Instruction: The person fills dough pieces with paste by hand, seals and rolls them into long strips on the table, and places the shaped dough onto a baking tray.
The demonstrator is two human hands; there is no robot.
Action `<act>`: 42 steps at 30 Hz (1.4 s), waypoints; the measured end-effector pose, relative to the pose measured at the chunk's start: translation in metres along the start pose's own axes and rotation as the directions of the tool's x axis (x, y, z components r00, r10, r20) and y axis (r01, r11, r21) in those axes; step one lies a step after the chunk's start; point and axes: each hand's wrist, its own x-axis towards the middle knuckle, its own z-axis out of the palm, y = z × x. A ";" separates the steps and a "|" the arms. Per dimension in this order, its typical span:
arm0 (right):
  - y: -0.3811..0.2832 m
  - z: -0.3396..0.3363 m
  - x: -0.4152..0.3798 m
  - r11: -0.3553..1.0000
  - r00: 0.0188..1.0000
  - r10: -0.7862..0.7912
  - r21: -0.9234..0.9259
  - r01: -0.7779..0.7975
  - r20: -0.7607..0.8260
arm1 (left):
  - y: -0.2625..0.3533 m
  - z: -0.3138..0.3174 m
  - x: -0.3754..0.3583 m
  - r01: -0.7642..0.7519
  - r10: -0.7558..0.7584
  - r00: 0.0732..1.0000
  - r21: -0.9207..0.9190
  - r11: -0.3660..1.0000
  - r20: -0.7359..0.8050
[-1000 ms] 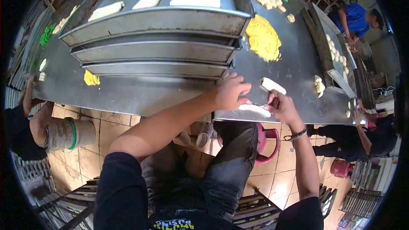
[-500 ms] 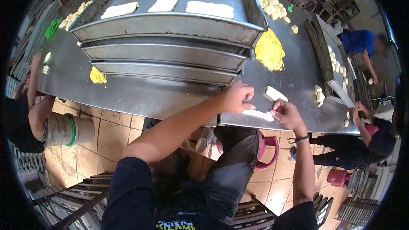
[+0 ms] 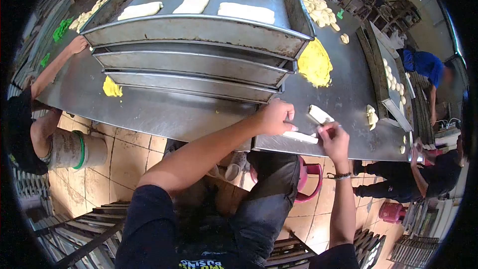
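A pale strip of dough (image 3: 301, 137) lies near the front edge of the metal table, between my hands. My left hand (image 3: 277, 117) touches its left end, thumb and fingers curled with a gap between them. At the right end, my right hand (image 3: 333, 138) has its fingers pinched together; whatever is between them is too small to tell. Just behind the strip lies a second dough piece (image 3: 320, 114), partly beside my right fingertips.
Stacked metal trays (image 3: 194, 62) with dough pieces on top stand at the centre. Yellow filling (image 3: 314, 63) is spread right of them. Another tray (image 3: 383, 77) holds dough balls. Co-workers are at the left and right; one's hand (image 3: 77, 45) reaches beside the stack.
My right hand has shifted slightly, its fingertips a little off the strip's end. The left co-worker's arm has moved towards the trays. At the right, co-workers have changed position.
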 end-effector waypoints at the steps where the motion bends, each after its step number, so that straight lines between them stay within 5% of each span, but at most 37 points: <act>1: -0.002 -0.002 0.001 0.999 0.993 0.047 0.015 -0.046 -0.111 | -0.001 0.000 -0.001 -0.020 0.020 1.000 -0.009 1.000 -0.015; 3: 0.000 -0.013 0.008 0.963 0.957 0.172 -0.163 -0.213 -0.234 | -0.002 0.002 -0.002 -0.053 0.058 0.996 0.067 0.996 -0.066; 6: 0.036 -0.006 0.017 0.941 0.916 0.309 -0.060 -0.334 -0.258 | 0.002 0.007 -0.007 -0.069 0.085 0.992 0.156 0.985 -0.096; 8: 0.044 -0.005 0.023 0.905 0.910 0.415 0.110 -0.411 -0.015 | 0.005 0.002 -0.007 -0.067 0.085 0.993 0.193 0.979 -0.086; 11: 0.023 -0.005 0.030 0.828 0.853 0.514 0.208 -0.521 0.089 | 0.010 0.005 -0.013 -0.124 0.152 0.983 0.239 0.963 -0.103; 12: 0.014 -0.005 0.030 0.713 0.841 0.527 0.476 -0.514 0.118 | 0.012 0.004 -0.013 -0.109 0.144 0.983 0.262 0.959 -0.117; 17: 0.008 -0.018 0.036 0.706 0.900 0.433 0.606 -0.367 0.041 | 0.007 0.002 -0.008 -0.126 0.154 0.987 0.356 0.926 -0.050; 19: -0.012 -0.040 0.040 0.660 0.917 0.396 0.680 -0.321 0.048 | 0.005 0.004 -0.007 -0.032 0.070 0.988 0.254 0.967 -0.139; 21: -0.028 -0.052 0.040 0.700 0.954 0.297 0.667 -0.255 0.053 | 0.024 -0.001 -0.003 0.015 -0.002 0.999 0.263 0.965 -0.050; 23: -0.049 -0.061 0.037 0.695 0.957 0.276 0.669 -0.264 0.091 | 0.039 0.002 0.000 0.357 -0.378 0.919 -0.170 0.919 -0.115; 24: -0.056 -0.062 0.037 0.708 0.963 0.216 0.654 -0.267 0.158 | 0.016 0.012 -0.002 0.258 -0.329 0.934 -0.377 0.890 -0.137; 25: -0.058 -0.061 0.036 0.696 0.963 0.233 0.667 -0.265 0.139 | 0.031 0.008 0.006 0.262 -0.320 0.940 -0.361 0.895 -0.113; 27: -0.061 -0.056 0.030 0.529 0.955 0.205 0.798 -0.291 0.212 | 0.063 -0.001 0.011 0.481 -0.638 0.747 -0.815 0.322 0.189; 31: -0.046 -0.034 0.014 0.493 0.929 0.231 0.789 -0.367 0.288 | 0.073 -0.006 0.015 0.542 -0.555 0.777 -0.763 0.352 0.296; 33: -0.029 -0.021 0.007 0.538 0.930 0.222 0.758 -0.368 0.294 | 0.070 -0.006 0.016 0.547 -0.520 0.836 -0.331 0.769 0.174; 40: -0.009 -0.006 -0.004 0.645 0.907 0.311 0.639 -0.420 0.283 | 0.041 0.002 0.009 0.535 -0.536 0.844 -0.103 0.839 0.020; 42: -0.011 -0.005 -0.004 0.677 0.909 0.302 0.606 -0.418 0.289 | 0.044 -0.001 0.010 0.442 -0.446 0.895 0.127 0.888 0.000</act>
